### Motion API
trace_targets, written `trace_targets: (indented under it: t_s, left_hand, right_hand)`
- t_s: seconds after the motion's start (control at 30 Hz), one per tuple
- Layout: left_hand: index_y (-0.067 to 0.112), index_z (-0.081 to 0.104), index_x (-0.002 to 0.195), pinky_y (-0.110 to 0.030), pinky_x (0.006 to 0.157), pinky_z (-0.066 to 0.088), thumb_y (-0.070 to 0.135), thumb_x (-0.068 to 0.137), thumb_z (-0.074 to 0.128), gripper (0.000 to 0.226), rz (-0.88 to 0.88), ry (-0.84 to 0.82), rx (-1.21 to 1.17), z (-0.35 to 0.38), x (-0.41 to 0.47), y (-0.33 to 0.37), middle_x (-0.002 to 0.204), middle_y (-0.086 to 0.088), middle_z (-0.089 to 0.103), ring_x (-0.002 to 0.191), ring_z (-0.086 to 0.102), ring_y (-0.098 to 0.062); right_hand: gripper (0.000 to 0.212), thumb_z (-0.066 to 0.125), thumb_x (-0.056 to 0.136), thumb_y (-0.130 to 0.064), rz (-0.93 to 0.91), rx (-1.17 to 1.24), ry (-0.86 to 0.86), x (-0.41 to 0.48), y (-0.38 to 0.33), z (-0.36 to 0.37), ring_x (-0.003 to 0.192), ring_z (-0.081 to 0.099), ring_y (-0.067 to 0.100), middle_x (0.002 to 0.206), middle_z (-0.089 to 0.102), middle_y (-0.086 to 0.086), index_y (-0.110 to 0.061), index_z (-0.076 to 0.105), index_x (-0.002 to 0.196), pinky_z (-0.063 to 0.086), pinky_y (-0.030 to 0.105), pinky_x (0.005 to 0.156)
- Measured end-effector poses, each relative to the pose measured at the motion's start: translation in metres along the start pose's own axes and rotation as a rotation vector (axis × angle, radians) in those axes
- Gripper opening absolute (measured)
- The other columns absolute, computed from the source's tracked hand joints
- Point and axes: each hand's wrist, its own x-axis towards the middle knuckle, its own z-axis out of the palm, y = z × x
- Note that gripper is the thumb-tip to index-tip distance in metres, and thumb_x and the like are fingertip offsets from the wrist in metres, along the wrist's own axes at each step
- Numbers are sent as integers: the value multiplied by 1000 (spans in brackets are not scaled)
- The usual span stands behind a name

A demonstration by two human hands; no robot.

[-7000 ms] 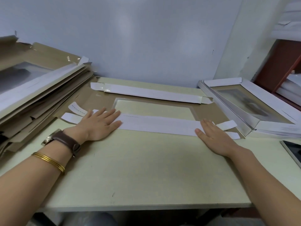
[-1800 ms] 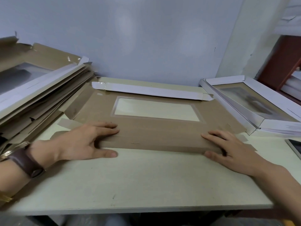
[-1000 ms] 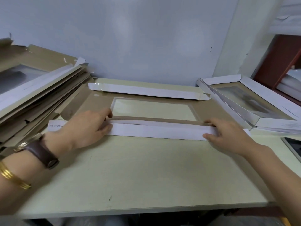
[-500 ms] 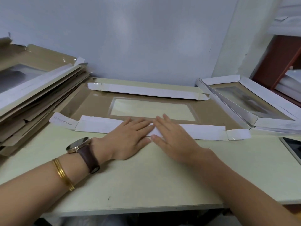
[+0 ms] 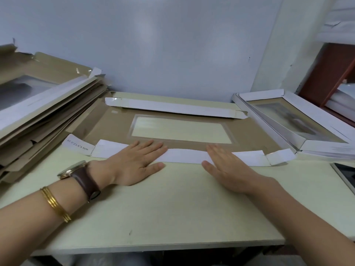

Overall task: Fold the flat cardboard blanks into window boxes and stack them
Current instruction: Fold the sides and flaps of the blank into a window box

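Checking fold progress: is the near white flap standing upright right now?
No, the near white flap lies folded down on the blank, pressed under the flat left hand and right hand.

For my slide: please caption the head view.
Left hand and right hand press the cardboard blank's near white flap flat on the table.

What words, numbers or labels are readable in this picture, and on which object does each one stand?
"45.5*23.4*3.5cm": printed on the white end flap at the left end of the cardboard blank.
Faint grey print on the white side wall of the folded window box at the right: too small to read.
No other text is legible.
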Motion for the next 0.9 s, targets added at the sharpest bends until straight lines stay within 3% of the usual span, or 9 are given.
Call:
trace_targets:
  t_s: [0.1,0.27,0.5,0.63,0.7,0.77,0.83,0.9]
  left_hand:
    - [49,-14,146,-40,116,-19,71,79,-5,71,-68,7,-16,-1,-13,-19,152,30,-18,140,-21,5]
    - [58,-15,141,-46,117,-13,72,80,-3,63,-151,4,-44,-1,-36,-56,151,33,-17,141,-21,5]
    - [49,-14,138,-26,118,-11,67,82,7,63,-183,-1,-96,-4,-51,-85,154,23,-15,143,-19,0]
    - [43,-12,140,-25,119,-8,57,87,11,59,-170,45,-144,-2,-50,-89,155,21,-9,144,-14,-1]
    - [44,-1,144,-28,120,-3,50,95,21,54,-152,115,-220,-2,-52,-88,155,21,1,146,-6,-1]
    - [43,22,145,-32,119,9,40,101,33,46,-102,223,-302,-3,-55,-87,153,20,21,145,14,-7]
    - [45,39,126,-35,112,22,38,98,40,28,-50,297,-377,-5,-57,-85,139,19,42,133,35,-9]
    - [40,49,118,-29,108,22,31,99,48,21,-44,305,-427,-6,-58,-83,135,15,46,135,31,-5]
  right_hand:
    - [90,5,81,-72,22,1,21,-11,23,-2,146,-8,2,162,-4,-9,-20,0,155,-1,28,120]
    - [89,7,80,-73,91,37,51,-28,57,-10,138,-11,-10,160,-1,-16,-24,4,155,-4,21,116]
    - [86,16,83,-70,167,69,39,-43,83,-19,140,-9,-8,159,-2,-17,-24,3,155,1,25,119]
    - [72,25,91,-60,115,107,110,-45,81,-20,147,2,4,160,13,-11,-27,12,153,10,26,117]
    - [59,30,91,-56,98,150,140,-46,80,-21,146,15,10,155,26,-6,-28,27,144,18,26,113]
    - [47,33,93,-52,92,165,147,-45,80,-20,144,20,12,153,29,-3,-28,35,134,22,28,111]
    - [35,39,98,-44,87,159,148,-44,82,-20,145,17,11,155,27,-2,-29,39,129,20,26,110]
    - [29,42,98,-42,82,158,155,-44,82,-21,145,18,11,153,28,-5,-33,42,126,22,23,104]
